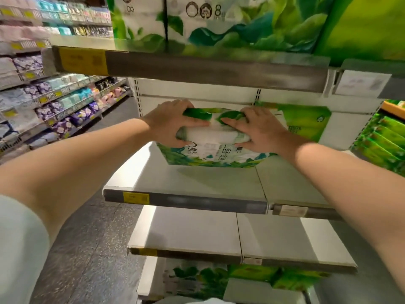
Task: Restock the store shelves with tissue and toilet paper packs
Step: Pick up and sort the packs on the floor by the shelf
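A green-and-white tissue pack (213,150) rests on the white middle shelf (197,181), near the shelf's back. My left hand (173,125) clasps its top left corner, fingers over the top and thumb on the front. My right hand (260,130) presses on its top right corner, fingers spread over the wrapping. Behind it to the right stands another bright green pack (306,121) against the back panel.
Large green packs (219,20) fill the shelf above. The white shelf below (219,235) is bare, with more green packs (208,279) under it. Green packs (385,141) stack at the right. An aisle with shelves of purple and blue packs (54,102) runs on the left.
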